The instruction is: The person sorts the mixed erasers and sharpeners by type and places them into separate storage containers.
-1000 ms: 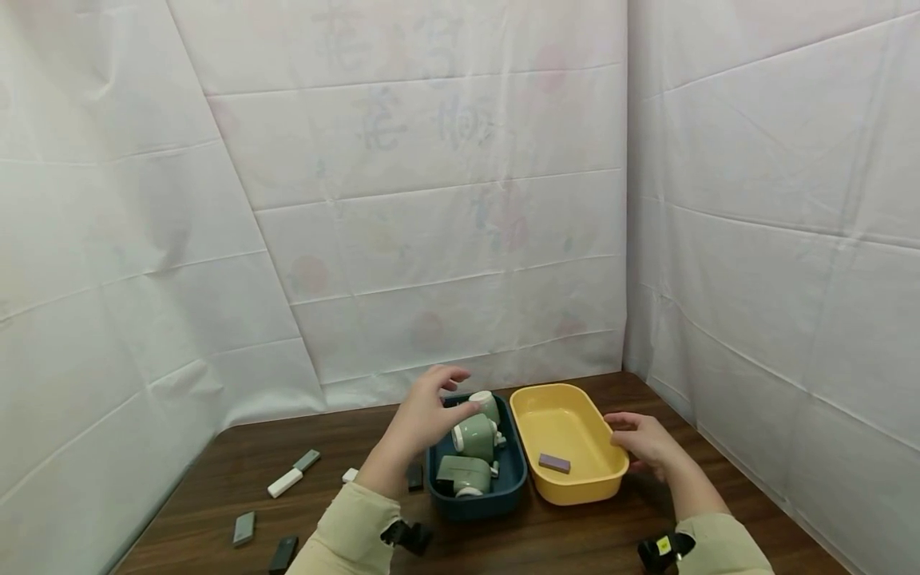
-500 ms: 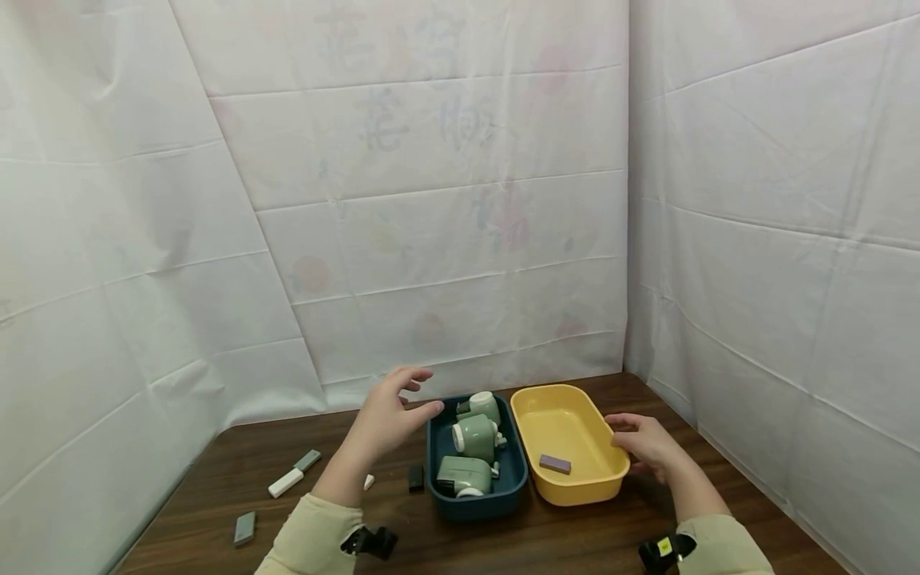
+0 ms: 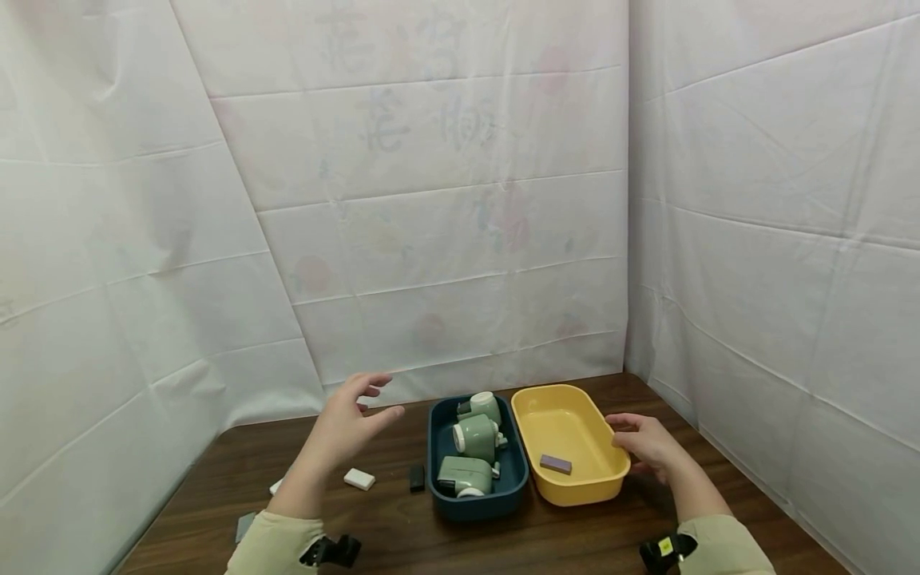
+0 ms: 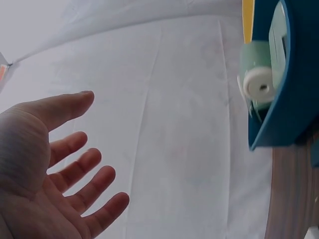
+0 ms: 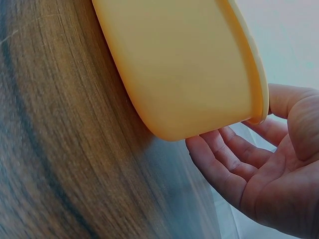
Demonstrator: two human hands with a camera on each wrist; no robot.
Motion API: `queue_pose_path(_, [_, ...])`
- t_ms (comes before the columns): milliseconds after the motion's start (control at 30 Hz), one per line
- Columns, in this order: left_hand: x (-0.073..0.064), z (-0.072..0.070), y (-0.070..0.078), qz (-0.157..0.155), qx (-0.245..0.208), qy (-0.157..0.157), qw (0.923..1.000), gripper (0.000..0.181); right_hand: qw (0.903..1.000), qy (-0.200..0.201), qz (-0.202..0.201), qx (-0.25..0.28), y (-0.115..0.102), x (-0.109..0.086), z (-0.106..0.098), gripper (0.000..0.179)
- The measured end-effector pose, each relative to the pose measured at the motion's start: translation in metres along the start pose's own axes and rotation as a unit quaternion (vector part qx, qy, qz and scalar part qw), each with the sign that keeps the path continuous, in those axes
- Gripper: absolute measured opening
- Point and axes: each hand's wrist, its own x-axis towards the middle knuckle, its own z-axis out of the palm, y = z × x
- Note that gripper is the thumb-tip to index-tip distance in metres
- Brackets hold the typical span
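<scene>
My left hand (image 3: 341, 427) hovers left of the dark blue bin (image 3: 477, 509), thumb and fingers spread, holding nothing. In the left wrist view, its palm (image 4: 30, 174) and loosely bent fingers show against the white sheet. Several green rounded objects (image 3: 476, 436) with white round ends lie inside the blue bin; their kind is unclear. My right hand (image 3: 650, 449) holds the right side of the yellow bin (image 3: 568, 423), thumb at the rim and fingers against the outer wall (image 5: 184, 74). A purple block (image 3: 556, 464) lies in the yellow bin's near end.
A white block (image 3: 359, 479) and a black block (image 3: 417, 478) lie on the brown wooden table (image 3: 410, 543), left of the blue bin. Partly hidden by my left arm are a grey block (image 3: 244, 524) and another white block (image 3: 276, 486). White sheets (image 3: 460, 239) hang behind and at the sides.
My left hand has moved left from above the blue bin, uncovering the green objects and the white and black blocks. The right hand stays at the yellow bin.
</scene>
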Motion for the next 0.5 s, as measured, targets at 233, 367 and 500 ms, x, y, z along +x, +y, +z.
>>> queue_pose_path(233, [-0.010,-0.023,-0.022,-0.027,0.009,-0.008,0.9996,0.060,1.0000,0.000,0.000,0.000,0.000,0.000,0.000,0.057])
queue_pose_path(367, [-0.018,-0.037,-0.037,-0.046,0.030,-0.019,0.9983,0.064,1.0000,0.001,0.003,-0.001,0.000,0.000,0.000,0.057])
queue_pose_path(500, [-0.026,-0.050,-0.051,-0.071,0.052,-0.028,0.9957,0.067,1.0000,0.001,0.005,-0.004,0.000,0.001,-0.001,0.057])
